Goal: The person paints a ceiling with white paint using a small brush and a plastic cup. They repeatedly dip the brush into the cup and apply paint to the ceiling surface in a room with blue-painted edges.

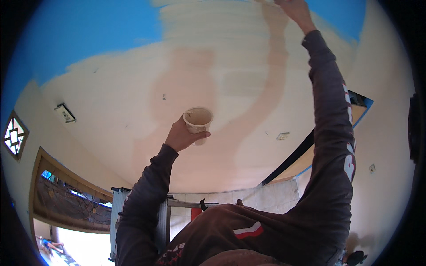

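Note:
My left hand [181, 135] is wrapped round a pale plastic cup [198, 119], held upright in front of the wall with its open top showing. Smears of a cream colour line the inside of the cup. High at the upper edge, my right hand [296, 12] is closed at the wall, its arm stretched up. What it grips is mostly cut off by the picture's edge, so I cannot make it out. Around it the wall [120, 88] has a broad cream-painted area, with bright blue paint [111, 26] left of it and more blue to the right.
Part of a metal ladder [163, 221] stands beside my left arm. A framed window opening [40, 195] is at lower left, with a small patterned vent [15, 135] above it. Wall boxes [65, 113] and a dark-edged recess [293, 155] interrupt the wall. Another person [52, 244] appears at far lower left.

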### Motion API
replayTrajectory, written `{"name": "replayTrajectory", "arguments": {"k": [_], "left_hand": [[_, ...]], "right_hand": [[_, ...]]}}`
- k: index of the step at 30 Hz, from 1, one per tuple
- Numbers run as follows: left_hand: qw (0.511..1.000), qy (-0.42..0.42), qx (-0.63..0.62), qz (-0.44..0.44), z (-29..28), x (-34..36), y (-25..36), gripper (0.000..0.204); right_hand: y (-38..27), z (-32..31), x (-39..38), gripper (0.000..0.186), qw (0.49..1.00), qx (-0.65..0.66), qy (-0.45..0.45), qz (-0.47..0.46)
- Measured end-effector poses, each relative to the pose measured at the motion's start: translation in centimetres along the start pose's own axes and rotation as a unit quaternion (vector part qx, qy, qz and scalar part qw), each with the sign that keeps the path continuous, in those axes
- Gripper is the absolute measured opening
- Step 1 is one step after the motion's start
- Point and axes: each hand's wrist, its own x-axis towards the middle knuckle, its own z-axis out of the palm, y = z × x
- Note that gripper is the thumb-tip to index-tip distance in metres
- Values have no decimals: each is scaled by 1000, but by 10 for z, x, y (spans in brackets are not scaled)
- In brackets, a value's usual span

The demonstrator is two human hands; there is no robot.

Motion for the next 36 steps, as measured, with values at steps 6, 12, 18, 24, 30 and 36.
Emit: {"name": "replayTrajectory", "arguments": {"k": [6, 12, 18, 24, 30, 36], "left_hand": [[999, -14, -36, 21, 0, 3, -4, 82], [1000, -7, -18, 2, -2, 1, -4, 82], [999, -22, 4, 43, 4, 4, -3, 84], [1000, -9, -5, 11, -1, -2, 2, 76], [1000, -9, 3, 21, 0, 2, -2, 84], [1000, -18, 12, 8, -2, 1, 5, 76]], "right_hand": [[123, -89, -17, 56, 992, -119, -22, 40], [191, -121, -30, 55, 978, -194, 36, 73], [88, -124, -46, 53, 993, -52, 18, 108], [-60, -37, -56, 51, 992, 116, -57, 12], [-173, 83, -43, 47, 966, 198, -27, -161], [-248, 153, -32, 43, 972, 217, -32, -81]]}}
